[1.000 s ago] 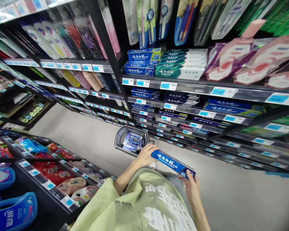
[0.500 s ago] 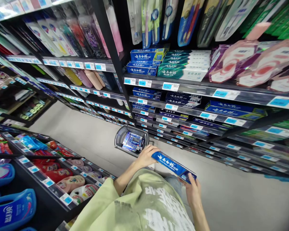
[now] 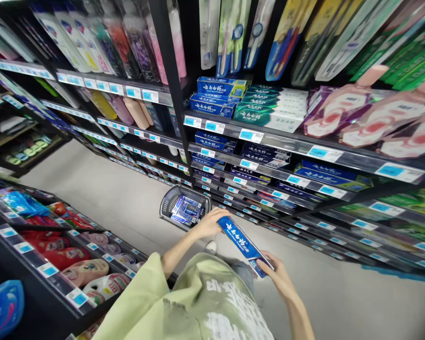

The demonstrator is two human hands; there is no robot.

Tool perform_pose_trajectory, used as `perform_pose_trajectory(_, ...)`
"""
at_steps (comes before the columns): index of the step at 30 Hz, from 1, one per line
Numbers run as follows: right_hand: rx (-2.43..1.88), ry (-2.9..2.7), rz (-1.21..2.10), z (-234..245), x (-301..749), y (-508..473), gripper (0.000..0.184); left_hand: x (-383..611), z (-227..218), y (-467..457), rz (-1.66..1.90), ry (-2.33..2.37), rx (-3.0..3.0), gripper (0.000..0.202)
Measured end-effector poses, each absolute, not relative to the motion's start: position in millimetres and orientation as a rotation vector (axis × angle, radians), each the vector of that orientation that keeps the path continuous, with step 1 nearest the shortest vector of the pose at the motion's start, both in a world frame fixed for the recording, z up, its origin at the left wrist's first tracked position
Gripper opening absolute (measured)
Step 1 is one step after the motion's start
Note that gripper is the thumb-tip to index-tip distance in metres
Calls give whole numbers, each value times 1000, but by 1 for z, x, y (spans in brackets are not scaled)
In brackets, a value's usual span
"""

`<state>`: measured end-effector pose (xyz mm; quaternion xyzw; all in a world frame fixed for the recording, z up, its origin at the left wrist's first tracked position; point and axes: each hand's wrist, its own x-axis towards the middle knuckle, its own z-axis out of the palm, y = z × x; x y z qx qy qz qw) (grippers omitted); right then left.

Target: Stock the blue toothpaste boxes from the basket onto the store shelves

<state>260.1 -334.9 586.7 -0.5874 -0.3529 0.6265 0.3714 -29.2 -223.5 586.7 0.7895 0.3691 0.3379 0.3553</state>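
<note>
I hold a long blue toothpaste box [image 3: 241, 241] with white lettering in front of my chest, one hand at each end. My left hand [image 3: 208, 224] grips its far end, fingers wrapped round it. My right hand [image 3: 274, 276] holds the near end from below. Beyond my left hand a grey shopping basket [image 3: 168, 204] stands on the floor with several blue boxes inside. More blue toothpaste boxes [image 3: 212, 101] are stacked on the shelf ahead.
Black shelving [image 3: 304, 144] with toothpaste, toothbrushes and blue price tags runs along the right. A low shelf [image 3: 49, 271] with red and pink packs and a blue detergent bottle [image 3: 2, 309] is at my left. A grey aisle floor [image 3: 102, 189] runs between them.
The box has turned more end-on and moved slightly left and down with both hands. My view has shifted, so the shelves and basket sit a little further left.
</note>
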Motion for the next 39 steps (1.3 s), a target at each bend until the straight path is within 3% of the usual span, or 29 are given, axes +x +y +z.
perform_pose_trajectory(3, -1528, -1035, 1656, 603, 254, -315, 49, -29, 602, -193, 833, 864, 2159, 56)
perform_pose_trajectory(7, -1608, -907, 1442, 608, 251, -284, 63, -27, 618, -134, 1016, 957, 2210, 74)
perform_pose_trajectory(10, -1639, -892, 1268, 614, 257, -257, 66, -18, 624, -80, 1159, 1198, 2265, 63)
perform_pose_trajectory(17, -1579, -1079, 1196, 660, 263, -203, 61, 14, 633, 7, 1138, 1731, 2348, 61)
perform_pose_trajectory(21, -1656, -1273, 1014, 673, 256, -169, 62, 17, 625, 16, 1032, 1923, 2328, 57)
perform_pose_trajectory(30, -1623, -1790, 113, 682, 210, -82, 70, 17, 615, 11, 1021, 2091, 2342, 63)
perform_pose_trajectory(35, -1495, -1988, -54, 684, 187, -34, 65, 20, 615, 8, 1086, 2117, 2291, 63)
perform_pose_trajectory(39, -1381, -2027, 1, 680, 176, -1, 65, 18, 616, 5, 1127, 2082, 2277, 65)
